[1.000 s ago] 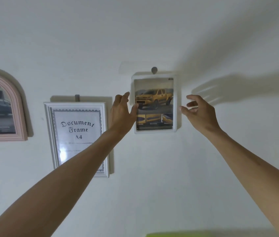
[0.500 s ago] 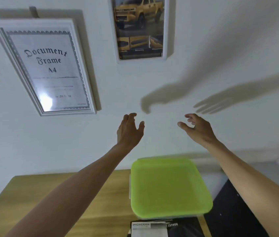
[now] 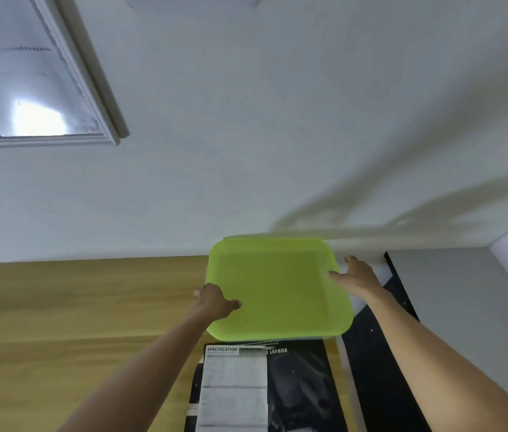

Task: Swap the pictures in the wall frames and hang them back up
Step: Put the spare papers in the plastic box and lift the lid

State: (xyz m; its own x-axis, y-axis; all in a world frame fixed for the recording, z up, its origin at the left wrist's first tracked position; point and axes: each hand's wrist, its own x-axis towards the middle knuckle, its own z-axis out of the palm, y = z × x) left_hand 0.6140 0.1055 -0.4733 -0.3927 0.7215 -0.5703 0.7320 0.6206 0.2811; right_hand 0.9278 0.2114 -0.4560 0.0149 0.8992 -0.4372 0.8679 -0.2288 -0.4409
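Both hands [image 3: 215, 302] on green lid [image 3: 277, 291]

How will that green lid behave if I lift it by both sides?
The green lid looks like thin plastic, so probably light and slightly flexible. Its smooth surface may be slippery. Left hand and right hand sit at opposite edges, which should steady it.

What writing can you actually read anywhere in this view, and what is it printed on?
"SPECIFICATION": heading of the white sheet lying on the table.
"ROBUST", seen upside down: on the dark brochure under that sheet.
Fine print below the heading: too small and blurred to read.
Lettering in the white wall frame: cut off and blurred, not readable.
Green lid: no text.
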